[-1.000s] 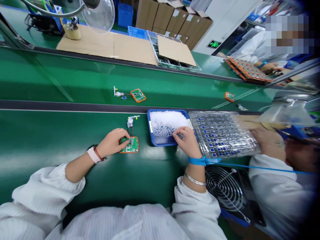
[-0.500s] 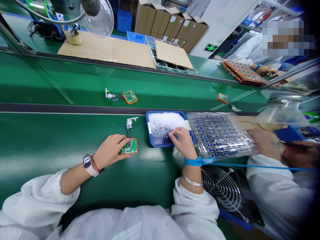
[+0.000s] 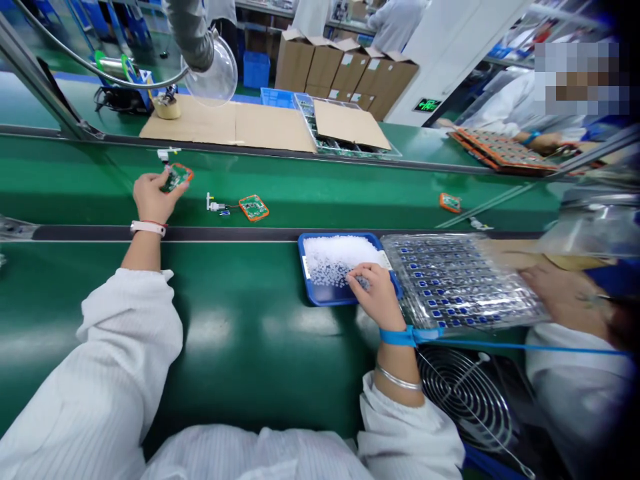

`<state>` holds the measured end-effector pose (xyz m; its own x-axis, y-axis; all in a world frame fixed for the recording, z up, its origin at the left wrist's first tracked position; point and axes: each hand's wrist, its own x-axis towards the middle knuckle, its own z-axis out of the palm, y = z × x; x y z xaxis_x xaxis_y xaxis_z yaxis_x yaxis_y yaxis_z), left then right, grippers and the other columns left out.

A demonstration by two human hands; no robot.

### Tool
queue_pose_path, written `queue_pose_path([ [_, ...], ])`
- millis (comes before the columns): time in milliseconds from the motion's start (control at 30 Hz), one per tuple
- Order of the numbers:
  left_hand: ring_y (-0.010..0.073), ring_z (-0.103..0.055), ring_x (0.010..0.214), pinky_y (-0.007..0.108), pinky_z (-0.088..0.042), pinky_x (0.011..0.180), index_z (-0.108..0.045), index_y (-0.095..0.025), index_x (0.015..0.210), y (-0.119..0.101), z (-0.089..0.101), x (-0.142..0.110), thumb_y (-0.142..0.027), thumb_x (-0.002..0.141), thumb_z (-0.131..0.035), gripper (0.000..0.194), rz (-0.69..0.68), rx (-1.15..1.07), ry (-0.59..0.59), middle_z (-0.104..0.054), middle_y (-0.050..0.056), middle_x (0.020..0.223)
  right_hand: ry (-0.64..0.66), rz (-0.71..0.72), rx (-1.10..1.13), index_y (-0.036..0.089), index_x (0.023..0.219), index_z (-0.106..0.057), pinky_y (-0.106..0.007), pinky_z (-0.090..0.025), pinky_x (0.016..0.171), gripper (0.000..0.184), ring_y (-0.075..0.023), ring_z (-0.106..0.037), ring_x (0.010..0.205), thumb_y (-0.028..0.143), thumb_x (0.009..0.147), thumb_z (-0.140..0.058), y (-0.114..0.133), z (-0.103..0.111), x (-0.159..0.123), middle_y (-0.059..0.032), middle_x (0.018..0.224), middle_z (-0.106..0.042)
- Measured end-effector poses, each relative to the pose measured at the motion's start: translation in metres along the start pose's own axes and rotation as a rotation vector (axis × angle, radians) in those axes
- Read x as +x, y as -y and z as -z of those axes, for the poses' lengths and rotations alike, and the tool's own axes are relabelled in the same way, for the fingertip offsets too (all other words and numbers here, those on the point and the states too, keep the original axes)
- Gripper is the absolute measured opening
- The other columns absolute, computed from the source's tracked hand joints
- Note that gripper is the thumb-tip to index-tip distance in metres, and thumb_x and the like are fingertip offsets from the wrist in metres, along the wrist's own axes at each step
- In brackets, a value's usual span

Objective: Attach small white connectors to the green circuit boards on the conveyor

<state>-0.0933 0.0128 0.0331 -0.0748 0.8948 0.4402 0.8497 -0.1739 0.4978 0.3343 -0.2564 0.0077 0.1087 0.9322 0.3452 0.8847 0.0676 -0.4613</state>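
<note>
My left hand [image 3: 154,197] reaches over the green far strip and grips a circuit board [image 3: 180,176] with an orange edge by its near side. A white connector [image 3: 164,155] sticks out beyond that board. Over the right part of a blue tray [image 3: 327,297], my right hand [image 3: 375,291] has thumb and fingers pinched together; whatever is between them is too small to make out. Small white plastic pieces [image 3: 340,250] fill the tray's far side. A second orange-edged circuit board [image 3: 254,208] lies right of my left hand, wired to a white connector [image 3: 215,204].
Right of the tray lies a clear plastic tray of blue parts [image 3: 450,280], with a co-worker's hand [image 3: 565,293] beside it. A fan [image 3: 465,387] stands below. Another board [image 3: 450,203] lies farther right. A blue cord [image 3: 525,347] runs from my right wrist. A metal rail [image 3: 240,234] crosses the bench.
My left hand has carried the circuit board from the near bench up and left over the far strip. My right hand stays pinched at the tray. The view has shifted slightly.
</note>
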Motion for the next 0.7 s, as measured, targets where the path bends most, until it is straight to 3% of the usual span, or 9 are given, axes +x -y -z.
queue_pose_path([
  [100,0.024,-0.046,0.098,0.039,-0.035,0.091,-0.06,-0.007,0.117,0.039,-0.002,0.0,-0.051,0.069,-0.067,0.065,0.109,0.167,0.186,-0.058,0.009,0.102,0.023,-0.019,0.018,0.02,0.078,-0.061,-0.041,-0.04,0.081,0.013,-0.0233,-0.054,0.087,0.03,0.082,-0.053,0.001,0.003,-0.001,-0.0073,0.086,-0.059],
  [167,0.0292,-0.04,0.104,0.044,-0.032,0.092,-0.059,-0.007,0.119,0.042,-0.002,-0.005,-0.049,0.068,-0.068,0.066,0.113,0.238,0.158,-0.055,0.012,0.112,0.07,-0.041,0.041,0.02,0.079,-0.061,-0.04,-0.04,0.08,0.013,-0.023,-0.054,0.086,0.029,0.081,-0.053,0.0,0.004,-0.002,-0.007,0.086,-0.059],
  [267,0.0319,-0.035,0.114,0.044,-0.028,0.095,-0.056,-0.009,0.121,0.007,-0.012,-0.019,-0.051,0.074,-0.06,0.063,-0.05,0.224,0.065,-0.048,0.015,0.126,0.139,-0.066,0.049,0.02,0.074,-0.061,-0.04,-0.041,0.08,0.012,-0.0228,-0.054,0.084,0.027,0.08,-0.054,-0.003,0.005,-0.004,-0.0065,0.082,-0.059],
  [367,0.0311,-0.04,0.117,0.041,-0.028,0.098,-0.052,-0.012,0.125,-0.05,-0.038,-0.034,-0.056,0.078,-0.053,0.065,-0.341,0.161,0.307,-0.051,0.015,0.125,0.174,-0.077,0.039,0.02,0.067,-0.059,-0.04,-0.041,0.078,0.013,-0.0224,-0.054,0.081,0.024,0.078,-0.054,-0.005,0.003,-0.005,-0.0059,0.078,-0.058],
  [467,0.036,-0.034,0.124,0.046,-0.026,0.1,-0.041,-0.015,0.136,-0.085,-0.065,-0.038,-0.065,0.071,-0.056,0.083,-0.379,0.188,0.425,-0.041,0.018,0.137,0.161,-0.077,0.032,0.02,0.065,-0.058,-0.039,-0.041,0.076,0.014,-0.0218,-0.053,0.079,0.023,0.077,-0.054,-0.006,0.0,-0.005,-0.0053,0.075,-0.057],
  [567,0.0366,-0.037,0.122,0.047,-0.028,0.098,-0.035,-0.017,0.14,-0.084,-0.079,-0.028,-0.066,0.073,-0.053,0.084,-0.308,0.188,0.496,-0.044,0.018,0.135,0.139,-0.065,0.023,0.02,0.065,-0.058,-0.039,-0.041,0.076,0.013,-0.0217,-0.053,0.079,0.022,0.078,-0.053,-0.006,-0.002,-0.005,-0.0053,0.075,-0.057],
  [700,0.0325,-0.046,0.113,0.043,-0.034,0.096,-0.036,-0.017,0.14,-0.071,-0.073,-0.019,-0.059,0.073,-0.056,0.081,-0.339,0.098,0.515,-0.052,0.016,0.125,0.14,-0.057,0.009,0.02,0.068,-0.059,-0.04,-0.04,0.076,0.011,-0.022,-0.052,0.08,0.021,0.077,-0.054,-0.007,-0.004,-0.005,-0.0056,0.077,-0.056],
])
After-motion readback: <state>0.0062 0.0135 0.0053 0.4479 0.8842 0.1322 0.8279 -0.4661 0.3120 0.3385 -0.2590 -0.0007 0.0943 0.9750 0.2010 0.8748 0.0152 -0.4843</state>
